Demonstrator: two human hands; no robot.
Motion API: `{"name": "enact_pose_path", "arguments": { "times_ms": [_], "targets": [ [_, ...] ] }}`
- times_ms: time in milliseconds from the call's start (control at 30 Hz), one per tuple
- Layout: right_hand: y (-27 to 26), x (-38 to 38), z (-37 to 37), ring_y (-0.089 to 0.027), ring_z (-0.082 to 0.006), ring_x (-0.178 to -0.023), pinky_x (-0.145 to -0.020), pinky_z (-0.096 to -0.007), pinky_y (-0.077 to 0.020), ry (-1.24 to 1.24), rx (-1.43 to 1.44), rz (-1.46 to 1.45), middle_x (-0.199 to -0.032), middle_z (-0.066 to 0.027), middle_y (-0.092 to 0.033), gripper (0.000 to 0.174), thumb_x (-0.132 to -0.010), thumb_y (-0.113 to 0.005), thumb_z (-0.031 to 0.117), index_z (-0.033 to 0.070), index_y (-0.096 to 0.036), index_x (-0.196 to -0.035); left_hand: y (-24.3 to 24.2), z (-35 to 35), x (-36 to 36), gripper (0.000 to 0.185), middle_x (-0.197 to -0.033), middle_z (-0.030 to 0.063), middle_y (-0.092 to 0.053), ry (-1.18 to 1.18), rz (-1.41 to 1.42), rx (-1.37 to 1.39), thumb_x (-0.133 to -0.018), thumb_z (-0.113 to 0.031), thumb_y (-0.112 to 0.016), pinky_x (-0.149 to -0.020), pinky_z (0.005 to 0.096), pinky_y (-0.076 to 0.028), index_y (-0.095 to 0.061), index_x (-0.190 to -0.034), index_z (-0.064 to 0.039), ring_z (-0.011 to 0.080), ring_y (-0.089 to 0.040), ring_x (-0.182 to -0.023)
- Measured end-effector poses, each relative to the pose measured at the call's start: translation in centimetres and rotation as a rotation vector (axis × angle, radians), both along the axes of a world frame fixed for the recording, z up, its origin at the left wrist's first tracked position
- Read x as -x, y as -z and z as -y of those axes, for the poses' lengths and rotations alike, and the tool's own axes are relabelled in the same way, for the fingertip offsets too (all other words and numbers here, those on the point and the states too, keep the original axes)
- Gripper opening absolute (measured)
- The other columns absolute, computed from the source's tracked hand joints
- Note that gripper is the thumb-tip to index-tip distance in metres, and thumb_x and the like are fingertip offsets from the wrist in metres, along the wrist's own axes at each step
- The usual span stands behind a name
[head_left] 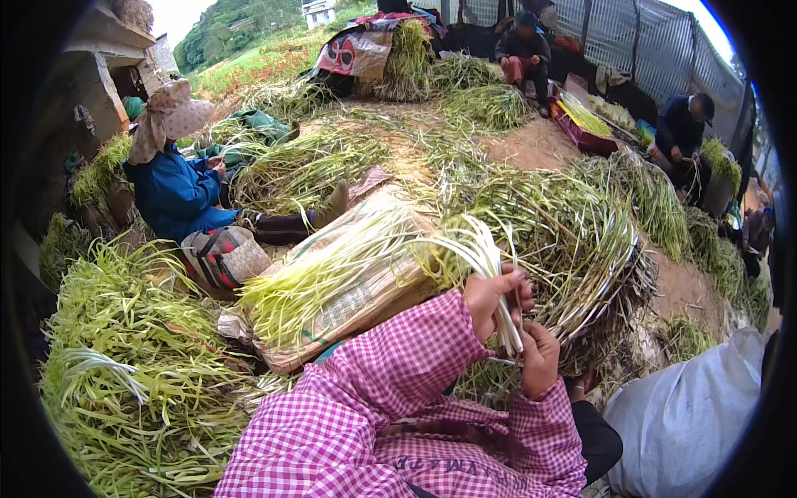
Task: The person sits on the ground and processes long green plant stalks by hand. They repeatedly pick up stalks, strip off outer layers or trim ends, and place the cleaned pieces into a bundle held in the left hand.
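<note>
My left hand point(492, 302) is closed around a small bundle of long pale stalks point(482, 246), perhaps chives or a similar leafy vegetable. Their white ends hang below the hand, and their greenish leaves reach up and left. My right hand point(539, 358) is just below and to the right, its thumb and fingers pinched at the white ends; a thin strand or peel seems to be between them. Left of my hands, a layer of sorted pale stalks point(339, 255) lies across a woven sack point(367, 299). A large heap of unsorted stalks point(560, 249) rises behind my hands.
A green leafy heap point(143, 373) fills the lower left. A person in a blue jacket point(177, 193) sits at the left beside a woven bag point(227, 258). Several people sit farther back and right. A full white sack point(685, 411) stands at the lower right.
</note>
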State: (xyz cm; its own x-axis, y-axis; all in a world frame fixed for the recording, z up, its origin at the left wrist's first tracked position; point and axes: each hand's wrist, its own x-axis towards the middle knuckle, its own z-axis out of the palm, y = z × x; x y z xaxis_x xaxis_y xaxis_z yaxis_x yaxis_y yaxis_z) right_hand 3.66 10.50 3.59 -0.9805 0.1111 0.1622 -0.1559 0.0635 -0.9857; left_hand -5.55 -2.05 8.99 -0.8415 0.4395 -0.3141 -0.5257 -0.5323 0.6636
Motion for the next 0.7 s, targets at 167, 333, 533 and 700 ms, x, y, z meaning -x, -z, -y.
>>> {"name": "enact_pose_path", "arguments": {
  "times_ms": [167,333,533,700],
  "targets": [
    [2.0,-3.1,-0.5,-0.051,-0.0100,-0.050,-0.049,-0.0221,-0.0409,-0.068,0.071,0.173,-0.058,-0.0045,-0.055,0.016,-0.088,-0.049,0.010,-0.004,-0.057,-0.085,0.9,1.3,1.2,0.015,-0.072,0.0109,-0.060,-0.020,0.052,0.011,-0.087,-0.008,-0.055,-0.039,0.0274,-0.047,-0.049,-0.098,-0.001,0.0229,-0.063,-0.062],
    [2.3,-5.3,-1.0,-0.046,-0.0070,-0.045,-0.044,-0.0205,-0.0368,0.059,0.095,0.222,-0.056,-0.0015,-0.054,0.017,-0.089,-0.051,0.013,-0.001,-0.058,-0.083,0.9,0.7,0.3,0.014,-0.079,0.0139,-0.062,0.097,-0.070,0.037,-0.087,-0.008,-0.053,-0.039,0.0266,-0.049,-0.048,-0.099,0.000,0.0252,-0.064,-0.071],
    [2.0,-5.1,0.0,-0.043,-0.0041,-0.046,-0.043,-0.0198,-0.0334,0.010,0.057,0.157,-0.057,0.0025,-0.051,0.020,-0.090,-0.053,0.016,0.002,-0.058,-0.078,2.0,0.6,-3.0,0.017,-0.067,0.0099,-0.059,0.211,-0.008,0.001,-0.089,-0.014,-0.052,-0.038,0.0245,-0.046,-0.052,-0.094,0.002,0.0204,-0.061,-0.058],
    [3.7,-7.4,-1.9,-0.042,-0.0067,-0.041,-0.039,-0.0218,-0.0325,0.109,-0.035,0.267,-0.049,-0.0011,-0.049,0.021,-0.089,-0.051,0.014,-0.001,-0.060,-0.077,1.7,2.0,0.6,0.027,-0.062,0.0073,-0.054,0.013,-0.043,-0.045,-0.090,-0.018,-0.051,-0.038,0.0249,-0.042,-0.049,-0.104,0.005,0.0170,-0.054,-0.053]
  ]
}}
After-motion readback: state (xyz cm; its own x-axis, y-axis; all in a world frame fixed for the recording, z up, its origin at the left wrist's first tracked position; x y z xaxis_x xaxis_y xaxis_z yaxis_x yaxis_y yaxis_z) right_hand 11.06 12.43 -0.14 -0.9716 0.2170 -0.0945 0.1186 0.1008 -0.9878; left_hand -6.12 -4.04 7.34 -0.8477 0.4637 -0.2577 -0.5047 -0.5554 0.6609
